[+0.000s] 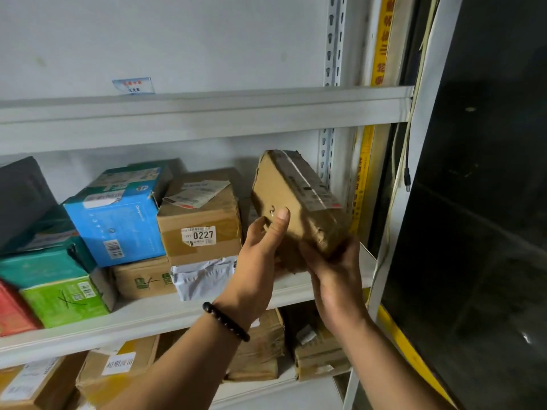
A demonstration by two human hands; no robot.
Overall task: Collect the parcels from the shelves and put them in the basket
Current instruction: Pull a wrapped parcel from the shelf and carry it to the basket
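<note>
Shelves: three, namely upper shelf (207,110), middle shelf (148,318) and lower shelf (266,389).
Hands: two, left hand (260,250) and right hand (337,270).
Held parcel (296,202): one.
Brown boxes, middle shelf (201,220) (142,279): at least two.
Brown cartons, lower shelf (29,386) (118,371) (260,350) (319,359): at least four.
Teal boxes (41,266) (133,176): two.
Blue box (118,226), green box (65,300), red box (14,312), black box (23,199), white bag (204,276), bracelet (226,322): one each.

The near end of the brown parcel (296,196) is covered by the left hand (257,255) and the right hand (334,276), and the fingertips of both lie out of sight behind it. The print on its label (313,190) is too blurred to read, as is the small card (133,85) on the upper shelf (207,110). The left edge cuts off a dark box (20,199) and a red box (14,309). The left hand hides the right end of a white bag (204,276). The left forearm (183,365) covers part of the cartons (260,350) on the lower shelf (281,387), and it runs off the bottom edge.
</note>
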